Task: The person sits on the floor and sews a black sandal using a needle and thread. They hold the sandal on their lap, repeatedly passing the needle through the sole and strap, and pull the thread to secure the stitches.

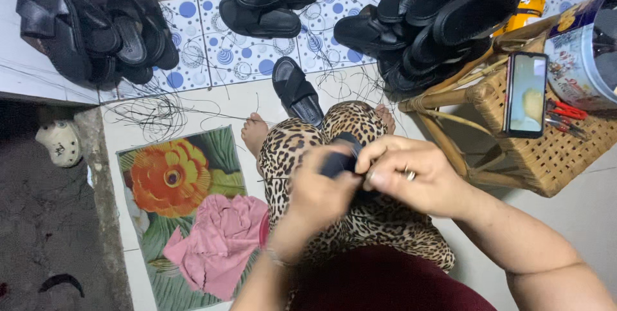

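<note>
Hands (pixel 379 179) on sandal (pixel 340 156), mid-lap.

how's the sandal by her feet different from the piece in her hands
The sandal on the floor lies alone, whole and untouched, its crossed straps showing. The dark piece is gripped between the left hand and right hand, mostly hidden. Both are black.

Matt, perhaps rubbery black sandal (pixel 339 156)

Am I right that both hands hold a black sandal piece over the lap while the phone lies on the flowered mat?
Not quite: the phone lies on the wicker stool, as the head view shows. Left hand and right hand do hold the black sandal piece.
</note>
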